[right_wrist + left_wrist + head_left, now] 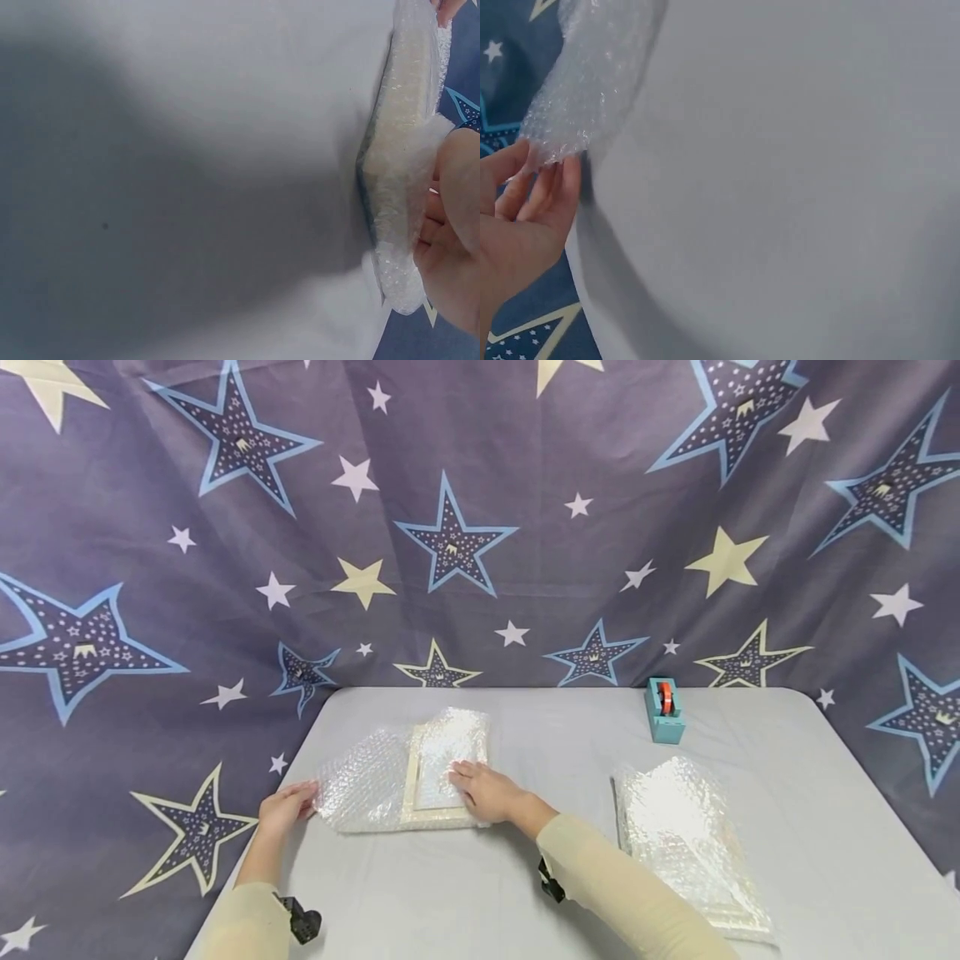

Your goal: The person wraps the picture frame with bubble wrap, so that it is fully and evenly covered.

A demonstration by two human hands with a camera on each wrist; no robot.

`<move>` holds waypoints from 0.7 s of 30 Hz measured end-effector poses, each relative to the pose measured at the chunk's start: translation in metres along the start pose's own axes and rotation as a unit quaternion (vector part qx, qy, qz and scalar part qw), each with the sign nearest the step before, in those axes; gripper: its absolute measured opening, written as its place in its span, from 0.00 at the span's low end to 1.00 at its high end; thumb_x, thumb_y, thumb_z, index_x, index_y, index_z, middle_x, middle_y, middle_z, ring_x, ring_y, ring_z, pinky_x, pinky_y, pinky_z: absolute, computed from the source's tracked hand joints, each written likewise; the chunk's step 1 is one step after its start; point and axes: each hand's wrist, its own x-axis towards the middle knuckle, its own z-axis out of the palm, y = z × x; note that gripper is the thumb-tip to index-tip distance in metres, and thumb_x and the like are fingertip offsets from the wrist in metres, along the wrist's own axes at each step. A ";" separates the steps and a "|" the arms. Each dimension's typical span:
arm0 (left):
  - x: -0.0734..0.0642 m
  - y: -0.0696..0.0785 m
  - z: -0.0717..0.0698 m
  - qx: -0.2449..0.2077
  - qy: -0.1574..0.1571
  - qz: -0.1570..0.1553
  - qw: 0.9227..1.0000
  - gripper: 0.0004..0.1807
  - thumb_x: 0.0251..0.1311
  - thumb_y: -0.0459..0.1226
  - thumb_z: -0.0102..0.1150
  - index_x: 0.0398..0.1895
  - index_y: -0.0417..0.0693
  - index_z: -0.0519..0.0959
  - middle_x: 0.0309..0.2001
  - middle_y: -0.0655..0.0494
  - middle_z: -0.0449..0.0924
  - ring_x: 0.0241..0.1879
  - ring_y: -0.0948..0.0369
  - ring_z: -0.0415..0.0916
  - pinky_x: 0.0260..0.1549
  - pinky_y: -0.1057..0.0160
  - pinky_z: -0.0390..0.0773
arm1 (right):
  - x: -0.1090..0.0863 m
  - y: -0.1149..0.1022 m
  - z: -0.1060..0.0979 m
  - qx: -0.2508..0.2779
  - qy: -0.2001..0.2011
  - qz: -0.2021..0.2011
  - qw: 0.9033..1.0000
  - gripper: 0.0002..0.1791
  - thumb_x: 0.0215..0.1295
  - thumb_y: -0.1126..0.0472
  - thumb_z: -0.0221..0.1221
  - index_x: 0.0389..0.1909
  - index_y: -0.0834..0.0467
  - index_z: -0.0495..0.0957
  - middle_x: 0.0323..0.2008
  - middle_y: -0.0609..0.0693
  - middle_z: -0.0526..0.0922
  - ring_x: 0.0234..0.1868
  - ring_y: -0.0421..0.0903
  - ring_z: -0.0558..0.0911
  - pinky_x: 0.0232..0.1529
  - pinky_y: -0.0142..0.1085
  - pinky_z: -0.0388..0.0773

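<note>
A sheet of bubble wrap [365, 783] lies at the left of the table, under and partly folded over a pale rectangular picture frame [411, 777]. At its left end, my left hand [288, 806] pinches the edge between thumb and fingers. In the left wrist view that hand [536, 214] holds up the bubble wrap corner [585, 97]. My right hand [483, 789] rests on the folded flap over the frame's right side. The right wrist view shows the hand [454, 232] against the wrapped frame [397, 127], with its fingertips partly hidden.
A second flat bundle in bubble wrap [678, 835] lies on the right of the table, beside my right forearm. Behind it stands a teal tape dispenser [665, 727] with a red roll core. A star-patterned curtain [517, 560] hangs along the back and sides of the table.
</note>
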 end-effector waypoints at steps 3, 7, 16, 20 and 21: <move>-0.005 0.004 0.002 -0.055 -0.024 -0.015 0.998 0.19 0.67 0.36 0.54 0.57 0.35 0.71 0.24 0.72 0.81 0.29 0.76 0.80 0.36 0.76 0.83 | -0.001 0.000 0.001 -0.003 -0.002 0.000 1.000 0.25 0.72 0.59 0.45 0.69 0.59 0.65 0.71 0.56 0.64 0.73 0.52 0.63 0.76 0.45 0.56; -0.009 0.013 0.007 -0.056 -0.060 -0.020 0.996 0.14 0.65 0.34 0.56 0.52 0.38 0.74 0.25 0.70 0.83 0.29 0.74 0.82 0.35 0.75 0.83 | -0.002 -0.001 0.000 0.003 0.000 -0.002 1.000 0.25 0.72 0.60 0.46 0.68 0.60 0.65 0.71 0.57 0.65 0.73 0.53 0.64 0.76 0.46 0.56; -0.024 0.045 0.018 -0.030 -0.090 -0.023 0.995 0.28 0.65 0.36 0.57 0.65 0.28 0.65 0.29 0.66 0.86 0.33 0.69 0.85 0.41 0.69 0.85 | -0.003 -0.001 -0.001 0.013 0.006 -0.010 1.000 0.24 0.72 0.61 0.46 0.67 0.62 0.66 0.70 0.59 0.66 0.73 0.54 0.64 0.76 0.48 0.57; -0.033 0.067 0.025 -0.064 -0.128 -0.008 0.990 0.30 0.67 0.35 0.54 0.67 0.26 0.60 0.30 0.63 0.87 0.34 0.67 0.86 0.45 0.66 0.84 | -0.003 -0.001 -0.002 0.017 0.005 -0.009 1.000 0.24 0.72 0.61 0.46 0.68 0.62 0.66 0.70 0.59 0.65 0.73 0.55 0.63 0.76 0.47 0.56; -0.036 0.072 0.027 -0.070 -0.136 -0.006 0.988 0.30 0.67 0.34 0.54 0.67 0.26 0.59 0.31 0.63 0.87 0.35 0.67 0.86 0.46 0.66 0.84 | -0.003 -0.001 -0.002 0.018 0.005 -0.009 1.000 0.24 0.72 0.61 0.46 0.68 0.62 0.66 0.71 0.59 0.65 0.73 0.55 0.63 0.76 0.47 0.56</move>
